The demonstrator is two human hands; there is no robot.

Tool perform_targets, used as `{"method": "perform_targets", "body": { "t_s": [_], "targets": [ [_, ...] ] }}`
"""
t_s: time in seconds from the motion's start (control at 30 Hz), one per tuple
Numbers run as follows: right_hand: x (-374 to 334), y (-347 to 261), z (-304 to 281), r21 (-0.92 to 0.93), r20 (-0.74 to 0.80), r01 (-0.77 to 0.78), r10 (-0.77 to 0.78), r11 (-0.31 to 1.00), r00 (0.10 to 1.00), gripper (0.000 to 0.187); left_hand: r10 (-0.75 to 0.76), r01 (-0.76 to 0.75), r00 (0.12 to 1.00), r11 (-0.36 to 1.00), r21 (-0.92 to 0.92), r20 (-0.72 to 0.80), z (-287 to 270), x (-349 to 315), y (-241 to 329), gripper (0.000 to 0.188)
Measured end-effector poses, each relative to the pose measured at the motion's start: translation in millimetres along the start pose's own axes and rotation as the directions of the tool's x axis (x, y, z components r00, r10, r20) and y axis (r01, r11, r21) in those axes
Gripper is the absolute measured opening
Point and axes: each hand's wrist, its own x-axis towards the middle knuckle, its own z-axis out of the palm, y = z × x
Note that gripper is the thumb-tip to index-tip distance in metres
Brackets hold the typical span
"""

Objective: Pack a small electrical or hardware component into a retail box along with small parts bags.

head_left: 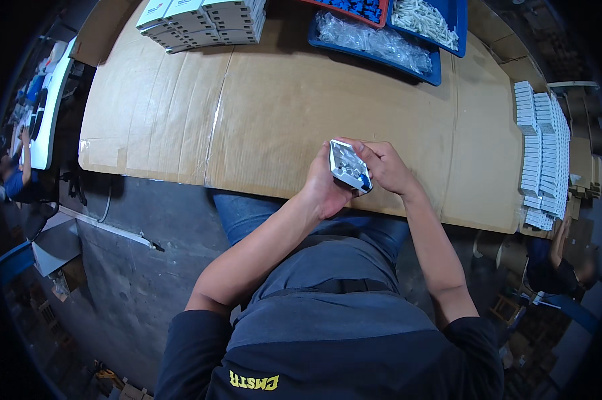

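Note:
In front of my waist, over the near edge of the cardboard-covered table, I hold a small open white box (345, 178). It is tilted, with its open side facing up. Inside lies crinkled clear plastic (347, 160), with a bit of blue near the lower right corner. My left hand (322, 185) is wrapped around the box from the left and below. From the right, my right hand (389, 168) grips the far right side, its thumb at the rim. The right fingertips are partly hidden.
White boxes (204, 23) are stacked at the far left. A blue tray of clear plastic bags (374, 43), a red tray of blue pieces (361, 7) and a blue tray of white pieces (424, 23) stand far right. Flat white boxes (541, 153) line the right edge. People work at both sides.

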Motion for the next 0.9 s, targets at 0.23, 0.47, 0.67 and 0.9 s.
{"method": "perform_targets", "body": {
  "t_s": [0.23,0.47,0.67,0.9],
  "targets": [
    [-2,6,-2,-0.032,-0.005,-0.062,0.061,0.998,0.998,0.047,-0.041,0.041,0.999,0.999,0.026,-0.031,4,3,-1,0.06],
    [-6,0,-4,-0.021,0.013,-0.055,0.055,0.998,0.998,0.05,-0.021,0.021,1.0,1.0,-0.003,-0.023,2,1,-3,0.06],
    [-8,7,3,0.003,-0.013,-0.044,0.044,0.999,0.999,0.052,-0.021,0.022,0.999,0.999,-0.027,0.048,-12,7,-1,0.058],
    [-19,14,20,-0.139,-0.048,0.133,-0.141,0.981,0.989,0.054,0.006,-0.006,0.999,1.0,-0.006,-0.04,-12,0,-2,0.053]
  ]
}}
